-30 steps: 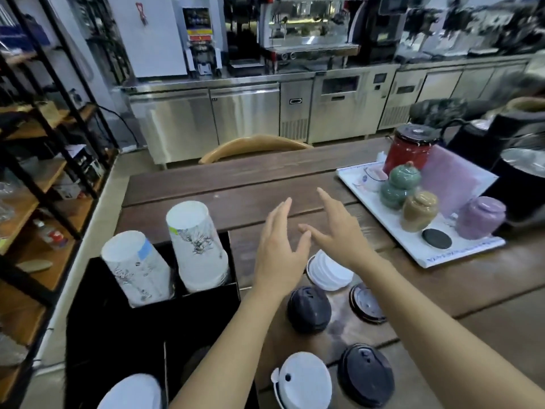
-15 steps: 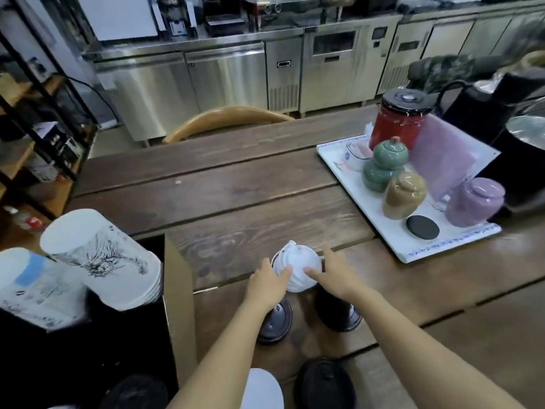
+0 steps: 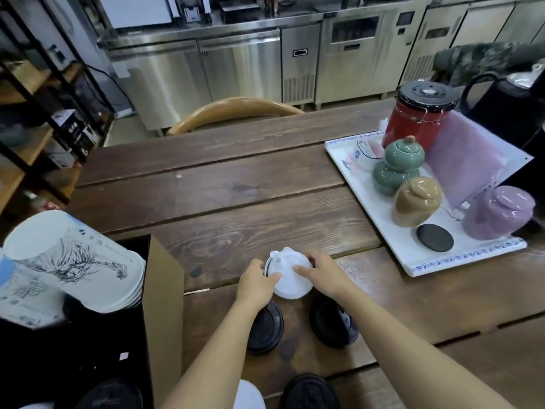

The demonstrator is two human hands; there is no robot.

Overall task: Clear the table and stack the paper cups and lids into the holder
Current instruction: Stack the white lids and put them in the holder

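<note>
A stack of white lids point(image 3: 290, 274) sits on the wooden table point(image 3: 206, 196), gripped from both sides. My left hand point(image 3: 256, 283) holds its left edge and my right hand point(image 3: 324, 274) its right edge. Nearer to me lie two stacks of black lids point(image 3: 265, 329) point(image 3: 334, 323), partly under my forearms. Another black lid point(image 3: 309, 392) and a white lid point(image 3: 247, 395) show at the bottom edge. At the left stands the black holder point(image 3: 165, 305) with stacks of printed white paper cups point(image 3: 67, 261) leaning in it.
A white tray point(image 3: 413, 261) at the right carries a red canister point(image 3: 418, 113), green, tan and purple jars and a black coaster. A black kettle point(image 3: 507, 104) stands behind it. A wooden chair back point(image 3: 236, 109) is at the far edge. Shelves line the left.
My hands came down from above the table and closed on the white lid stack from both sides. The view tilted down and moved closer.
</note>
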